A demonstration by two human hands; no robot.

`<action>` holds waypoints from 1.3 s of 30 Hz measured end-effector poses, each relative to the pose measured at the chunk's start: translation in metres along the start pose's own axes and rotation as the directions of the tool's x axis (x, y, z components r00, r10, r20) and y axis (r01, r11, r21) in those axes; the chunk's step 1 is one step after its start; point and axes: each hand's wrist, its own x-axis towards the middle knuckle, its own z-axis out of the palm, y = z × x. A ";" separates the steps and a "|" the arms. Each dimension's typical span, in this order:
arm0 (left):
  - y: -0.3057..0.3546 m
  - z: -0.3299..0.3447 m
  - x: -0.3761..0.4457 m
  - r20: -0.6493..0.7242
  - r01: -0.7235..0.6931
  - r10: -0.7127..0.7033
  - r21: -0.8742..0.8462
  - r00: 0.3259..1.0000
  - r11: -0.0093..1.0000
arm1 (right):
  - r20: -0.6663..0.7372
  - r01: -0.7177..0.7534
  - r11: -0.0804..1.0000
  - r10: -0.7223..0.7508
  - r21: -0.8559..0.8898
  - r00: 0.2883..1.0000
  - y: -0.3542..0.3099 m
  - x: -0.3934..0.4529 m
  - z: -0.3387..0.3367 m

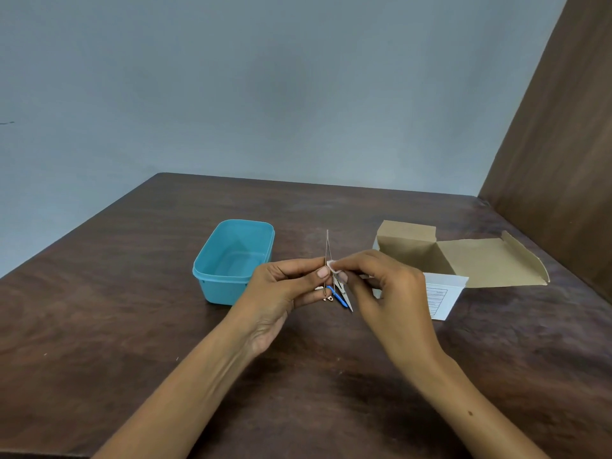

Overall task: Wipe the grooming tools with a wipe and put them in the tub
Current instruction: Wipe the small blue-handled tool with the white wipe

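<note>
My left hand (pixel 281 289) pinches a thin metal tweezers (pixel 328 246) that points straight up above the table. My right hand (pixel 381 286) pinches a small white wipe (pixel 332 266) against the tweezers' lower part. Below the hands, on the table, lie small scissors with a blue handle (pixel 341 298) and a small metal tool (pixel 328 298), partly hidden by my fingers. The turquoise tub (pixel 212 276) stands to the left of the hands, with nothing seen inside.
An opened brown cardboard box (pixel 463 260) lies to the right, with a white printed sheet (pixel 443 296) at its front. A brown wooden panel (pixel 563 160) rises at the far right. The dark wooden table (pixel 132 326) ends at a grey wall.
</note>
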 end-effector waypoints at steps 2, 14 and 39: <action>-0.001 -0.002 0.002 -0.026 -0.006 0.006 -0.004 1.000 1.000 | 0.014 -0.035 0.998 0.034 0.047 0.999 -0.002 -0.007 0.001; -0.002 0.002 -0.002 0.016 0.008 -0.008 -0.017 1.000 1.000 | 0.037 0.053 0.997 -0.051 -0.063 0.998 -0.007 -0.004 0.000; -0.009 0.005 -0.001 -0.035 -0.161 0.175 0.246 0.984 0.956 | 0.096 0.118 0.964 -0.098 -0.236 0.991 -0.006 -0.012 0.001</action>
